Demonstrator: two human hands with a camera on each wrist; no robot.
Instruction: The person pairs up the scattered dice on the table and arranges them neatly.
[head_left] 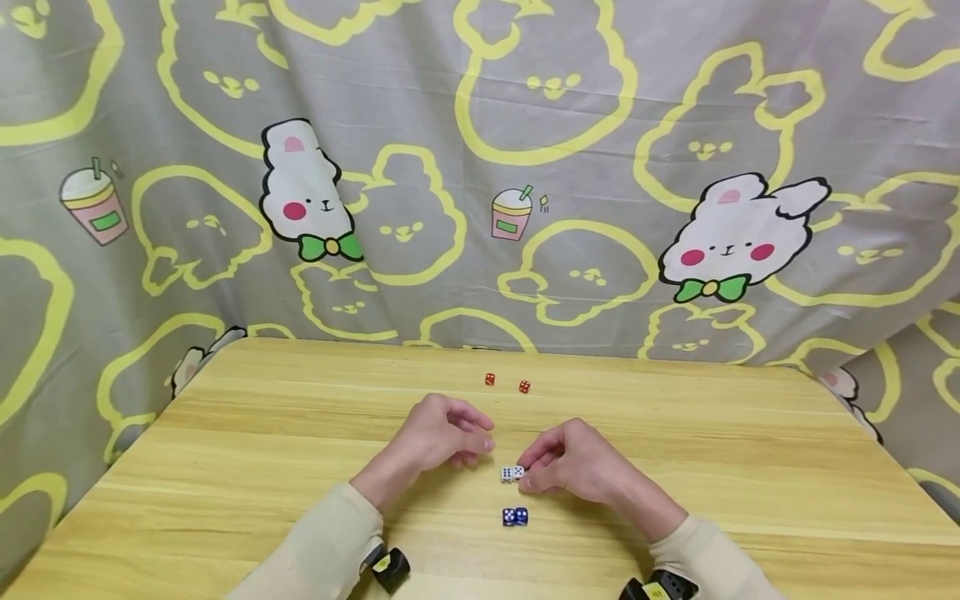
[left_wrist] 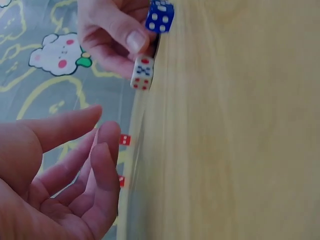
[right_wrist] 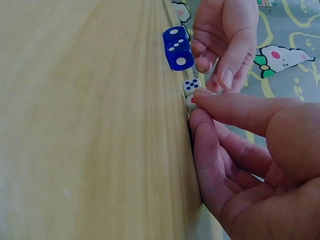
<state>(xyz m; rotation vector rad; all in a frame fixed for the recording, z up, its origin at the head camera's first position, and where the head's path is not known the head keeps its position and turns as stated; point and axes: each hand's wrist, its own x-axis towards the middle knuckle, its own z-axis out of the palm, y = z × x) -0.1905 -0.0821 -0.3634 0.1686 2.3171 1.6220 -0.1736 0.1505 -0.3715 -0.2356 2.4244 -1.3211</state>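
Observation:
Two white dice (head_left: 506, 475) stand side by side on the table in the head view. My right hand (head_left: 576, 463) pinches the right-hand white die (right_wrist: 190, 103) between thumb and fingertips, and its neighbour (right_wrist: 192, 85) sits right against it. To the left of the pair, my left hand (head_left: 437, 435) hovers with loosely bent fingers, nothing between thumb and fingertips. Nearer to me, two blue dice (head_left: 515, 517) lie pressed together in a row. Farther off are two red dice, the left one (head_left: 490, 379) and the right one (head_left: 524, 387), with a gap between them.
The wooden table (head_left: 247, 467) reaches back to a grey curtain (head_left: 420, 100) printed with yellow outlines and white cartoon rabbits. Dark wrist devices (head_left: 390, 568) are strapped over the light sleeves (head_left: 315, 542).

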